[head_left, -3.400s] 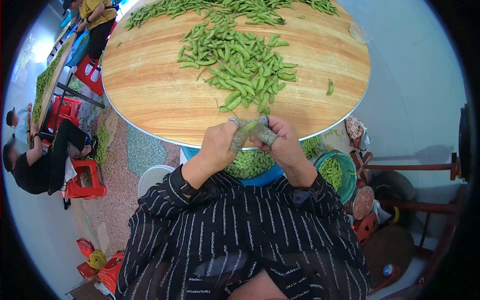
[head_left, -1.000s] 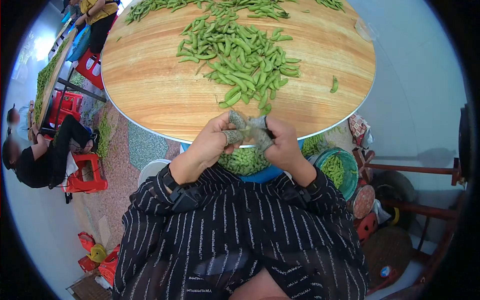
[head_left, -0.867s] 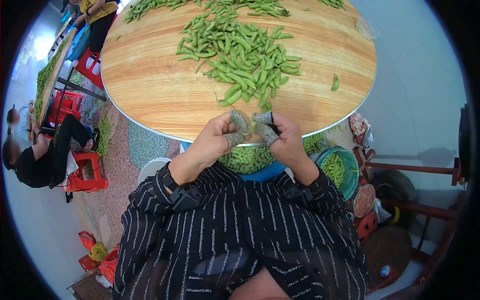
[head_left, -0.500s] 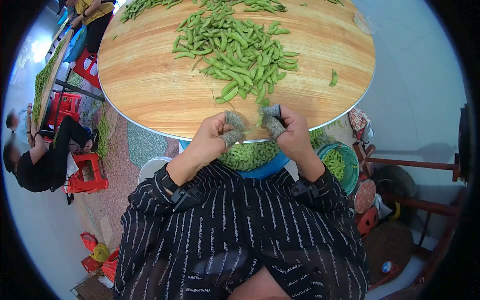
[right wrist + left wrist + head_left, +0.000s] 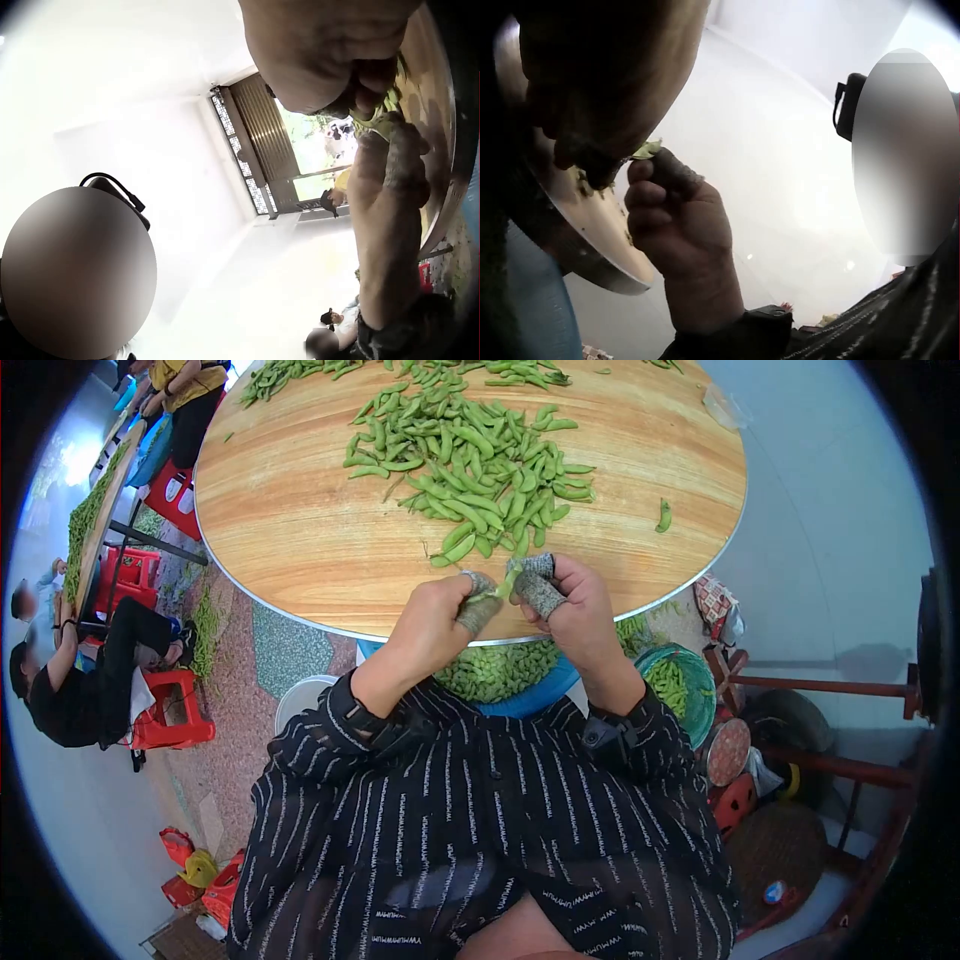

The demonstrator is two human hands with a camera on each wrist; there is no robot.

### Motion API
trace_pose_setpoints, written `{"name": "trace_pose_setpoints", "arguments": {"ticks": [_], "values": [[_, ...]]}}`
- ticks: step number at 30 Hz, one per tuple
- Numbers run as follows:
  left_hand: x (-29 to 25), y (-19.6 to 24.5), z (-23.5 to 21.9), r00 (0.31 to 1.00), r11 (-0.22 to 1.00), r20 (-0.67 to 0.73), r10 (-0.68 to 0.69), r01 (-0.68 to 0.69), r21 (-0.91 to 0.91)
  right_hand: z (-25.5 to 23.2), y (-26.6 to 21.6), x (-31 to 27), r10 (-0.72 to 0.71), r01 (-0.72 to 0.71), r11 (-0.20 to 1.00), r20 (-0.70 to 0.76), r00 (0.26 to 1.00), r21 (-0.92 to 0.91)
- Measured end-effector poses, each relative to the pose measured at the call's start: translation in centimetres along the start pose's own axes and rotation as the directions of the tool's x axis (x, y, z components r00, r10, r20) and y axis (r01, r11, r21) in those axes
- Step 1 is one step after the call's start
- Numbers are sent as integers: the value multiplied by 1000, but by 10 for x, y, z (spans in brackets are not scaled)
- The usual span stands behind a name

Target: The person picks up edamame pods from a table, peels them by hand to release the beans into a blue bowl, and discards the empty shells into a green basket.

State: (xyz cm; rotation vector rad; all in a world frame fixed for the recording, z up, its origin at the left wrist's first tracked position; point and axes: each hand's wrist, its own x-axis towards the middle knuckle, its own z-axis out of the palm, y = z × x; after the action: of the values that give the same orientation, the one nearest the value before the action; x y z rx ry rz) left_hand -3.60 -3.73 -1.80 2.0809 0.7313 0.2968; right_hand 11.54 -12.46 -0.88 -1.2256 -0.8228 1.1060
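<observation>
In the head view, both hands meet over the near edge of the round wooden table, grey knitted sleeves covering thumb and index finger. The right hand pinches a green soybean pod, which looks bent or split. Thumb and index finger of the left hand pinch the pod's other end. The right wrist view has the pod between both hands; the left wrist view has it at the right hand's fingertips. A heap of pods lies just beyond. Below, a blue basin holds shelled green beans.
More pods cover the table's far side, and one stray pod lies to the right. On the floor stand a green bucket at right and a white bucket at left. People sit along another table at far left.
Half a second ago the hands were a little apart, with the pod in the right hand. The left hand has since moved closer and grips the pod's other end. The pod heap looks the same.
</observation>
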Motion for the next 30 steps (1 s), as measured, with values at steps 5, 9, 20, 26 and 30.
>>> {"name": "trace_pose_setpoints", "arguments": {"ticks": [5, 9, 20, 26, 30], "values": [[-4, 3, -12, 996, 965, 91, -2, 26, -260, -6, -6, -10, 41, -44, 996, -40, 998, -80], [-7, 1, -9, 995, 994, 61, 83, -78, -83, -3, 5, -12, 30, -8, 990, 156, 987, -139], [-12, 17, -11, 996, 996, 16, 83, -83, 14, 5, 9, -11, -100, 152, 928, 168, 981, -339], [-10, -1, 12, 989, 990, -131, 73, -88, -115, 6, 8, -13, -266, 329, 809, 197, 944, -487], [-10, 1, 16, 987, 963, -150, 63, -99, -249, -1, 11, -17, -247, 330, 816, 231, 941, -474]]}}
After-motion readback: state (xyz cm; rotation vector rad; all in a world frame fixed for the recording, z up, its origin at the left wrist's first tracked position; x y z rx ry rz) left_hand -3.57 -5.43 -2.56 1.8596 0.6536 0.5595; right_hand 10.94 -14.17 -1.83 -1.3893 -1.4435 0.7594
